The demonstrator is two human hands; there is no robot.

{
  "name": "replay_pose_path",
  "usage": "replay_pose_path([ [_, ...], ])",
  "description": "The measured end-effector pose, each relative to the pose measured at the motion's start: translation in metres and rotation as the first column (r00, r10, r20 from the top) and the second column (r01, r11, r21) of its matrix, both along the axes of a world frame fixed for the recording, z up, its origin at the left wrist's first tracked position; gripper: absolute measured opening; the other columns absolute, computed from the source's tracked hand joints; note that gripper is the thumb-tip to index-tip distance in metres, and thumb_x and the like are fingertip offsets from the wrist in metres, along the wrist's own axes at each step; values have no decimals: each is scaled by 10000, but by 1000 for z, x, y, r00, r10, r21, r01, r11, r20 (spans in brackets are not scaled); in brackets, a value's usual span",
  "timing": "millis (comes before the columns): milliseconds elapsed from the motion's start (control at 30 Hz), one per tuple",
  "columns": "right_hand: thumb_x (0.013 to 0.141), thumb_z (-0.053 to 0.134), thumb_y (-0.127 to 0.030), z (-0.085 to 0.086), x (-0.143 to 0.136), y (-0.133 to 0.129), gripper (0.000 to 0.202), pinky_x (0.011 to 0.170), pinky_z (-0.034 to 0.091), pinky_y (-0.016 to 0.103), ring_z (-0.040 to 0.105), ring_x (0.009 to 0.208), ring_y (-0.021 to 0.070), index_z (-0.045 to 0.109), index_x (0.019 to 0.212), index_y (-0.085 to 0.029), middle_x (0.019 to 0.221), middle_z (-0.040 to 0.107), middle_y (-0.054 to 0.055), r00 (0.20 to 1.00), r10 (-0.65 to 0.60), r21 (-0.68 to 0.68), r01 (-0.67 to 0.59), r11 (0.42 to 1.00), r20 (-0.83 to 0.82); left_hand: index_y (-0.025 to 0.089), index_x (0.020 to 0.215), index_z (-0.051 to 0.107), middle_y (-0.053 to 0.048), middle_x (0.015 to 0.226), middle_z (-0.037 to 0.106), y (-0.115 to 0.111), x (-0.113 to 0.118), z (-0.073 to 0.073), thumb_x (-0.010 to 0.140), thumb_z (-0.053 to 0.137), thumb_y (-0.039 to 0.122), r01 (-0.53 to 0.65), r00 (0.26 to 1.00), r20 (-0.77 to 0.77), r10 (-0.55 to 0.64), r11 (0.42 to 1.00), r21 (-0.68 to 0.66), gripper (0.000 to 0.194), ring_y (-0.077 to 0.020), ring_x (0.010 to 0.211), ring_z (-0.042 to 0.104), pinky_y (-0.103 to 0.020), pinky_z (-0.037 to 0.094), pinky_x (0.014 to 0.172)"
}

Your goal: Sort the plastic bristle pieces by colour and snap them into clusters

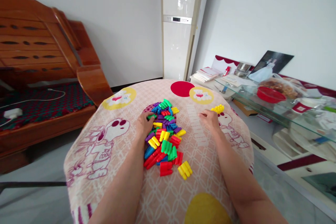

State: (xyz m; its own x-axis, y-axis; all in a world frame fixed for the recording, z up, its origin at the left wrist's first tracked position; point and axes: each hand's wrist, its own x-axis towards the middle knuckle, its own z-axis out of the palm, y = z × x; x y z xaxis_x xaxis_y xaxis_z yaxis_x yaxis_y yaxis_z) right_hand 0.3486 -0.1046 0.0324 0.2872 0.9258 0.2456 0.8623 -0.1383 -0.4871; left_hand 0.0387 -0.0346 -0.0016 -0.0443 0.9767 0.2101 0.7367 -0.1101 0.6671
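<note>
Many red, yellow, green, blue and purple plastic pieces (168,129) lie heaped on the cloth-covered round table (168,199). At the heap's upper left edge, my left hand (144,122) has its fingers closed round a green piece (151,116). My right hand (209,117) rests over the cloth right of the heap, its fingers pinched together; whatever may be between them is too small to make out. Just beyond it, near the table's right side, lies a yellow cluster of pieces (217,109). A yellow piece (185,170) sits at the heap's near end.
On the right stands a glass-topped cabinet (244,94) with a red bowl (271,95), papers (207,73) and a plastic bag. A wooden bench (34,52) is at the left. Behind the table is a tall white appliance (175,49) in the corner.
</note>
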Motion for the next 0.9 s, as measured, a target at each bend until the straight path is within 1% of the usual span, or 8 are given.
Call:
replay_pose_path([
  [133, 737, 682, -307, 9, -43, -11, 167, 537, 347, 200, 528, 571, 111, 728, 823, -171, 630, 620, -37, 816, 514, -205, -569, 796, -266, 213, 1073, 727, -43, 1171, 710, -4, 2, 5, 858, 551, 237, -2, 1000, 8, 2, 1000, -7, 278, -225, 1095, 634, -319, 472, 967],
  [200, 699, 708, -245, 11, -56, -15, 147, 515, 295, 193, 482, 547, 91, 722, 832, -184, 596, 571, -59, 785, 576, -242, -618, 748, -227, 212, 1066, 729, -42, 1170, 711, -6, 2, 7, 852, 555, 227, 0, 1000, 11, 0, 1000, -4, 277, -227, 1090, 636, -321, 472, 971],
  [300, 750, 670, -257, 10, -58, -15, 92, 509, 251, 195, 445, 537, 77, 683, 715, -172, 547, 499, -65, 799, 583, -182, -601, 778, -146, 223, 1063, 727, -33, 1163, 714, -5, 1, 6, 850, 554, 238, -3, 1000, 5, 3, 1000, 1, 275, -225, 1082, 638, -324, 474, 971],
  [433, 816, 571, -336, 6, -34, -10, 260, 495, 303, 184, 502, 521, 88, 632, 637, -158, 529, 521, -53, 785, 531, -146, -595, 790, -319, 225, 1073, 724, -37, 1177, 709, -2, -1, 2, 854, 546, 261, -3, 1000, -10, 3, 1000, 6, 284, -222, 1083, 637, -321, 472, 970],
  [567, 749, 621, -403, 2, -7, -5, 256, 538, 456, 213, 597, 546, 128, 676, 745, -153, 586, 629, -17, 767, 350, -36, -436, 899, -537, 212, 1078, 725, -50, 1164, 713, 0, -2, 0, 851, 550, 269, 1, 1000, -6, -1, 1000, 15, 292, -222, 1055, 646, -318, 483, 948],
  [700, 638, 691, -410, -7, 16, 4, 329, 547, 540, 269, 633, 543, 157, 680, 832, -146, 636, 679, 10, 693, 161, 146, -81, 986, -703, 214, 1057, 730, -47, 1141, 722, 2, -3, -2, 845, 550, 273, 20, 1000, -21, -20, 999, 35, 284, -228, 1035, 651, -327, 491, 938],
  [800, 644, 669, -383, -17, 39, 10, 341, 509, 550, 276, 656, 550, 177, 684, 877, -135, 683, 707, 35, 697, -33, 219, 270, 938, -716, 202, 1075, 725, -56, 1147, 721, 4, -4, -4, 847, 544, 280, 23, 999, -26, -22, 999, 43, 302, -234, 1035, 651, -334, 490, 945],
  [900, 669, 642, -342, -24, 62, 13, 335, 490, 550, 269, 696, 618, 203, 690, 913, -117, 813, 743, 91, 678, -254, 253, 554, 793, -689, 211, 1088, 720, -50, 1164, 716, 4, -4, -4, 848, 546, 285, 20, 1000, -23, -19, 999, 42, 306, -237, 1053, 647, -343, 488, 958],
])
